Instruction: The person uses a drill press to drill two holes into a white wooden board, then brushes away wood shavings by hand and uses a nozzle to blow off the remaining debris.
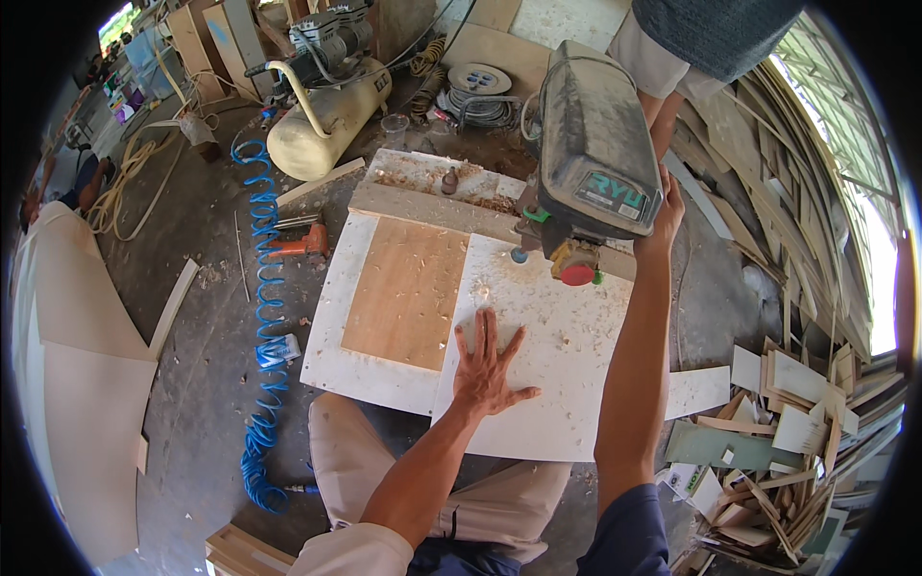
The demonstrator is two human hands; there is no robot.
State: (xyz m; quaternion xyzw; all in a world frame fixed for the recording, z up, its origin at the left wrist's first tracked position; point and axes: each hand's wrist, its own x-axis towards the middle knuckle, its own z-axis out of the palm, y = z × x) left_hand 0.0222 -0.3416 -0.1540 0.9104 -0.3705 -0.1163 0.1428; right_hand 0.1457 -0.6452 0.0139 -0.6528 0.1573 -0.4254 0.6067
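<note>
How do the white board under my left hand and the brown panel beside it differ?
The white board is larger than the brown panel. The left hand presses the board; nothing touches the panel. The board sits under the drill press; the panel lies left of it. Both lie flat, strewn with shavings.

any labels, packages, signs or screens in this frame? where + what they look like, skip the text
Label on the drill press: dark panel with teal lettering on the grey head's front, just left of the right hand.
Small packet: on the floor beside the blue coiled hose, flat, white and blue.
Printed carton pieces: by the scrap wood pile at lower right, white with green marks.
No screens or signs visible.
</note>
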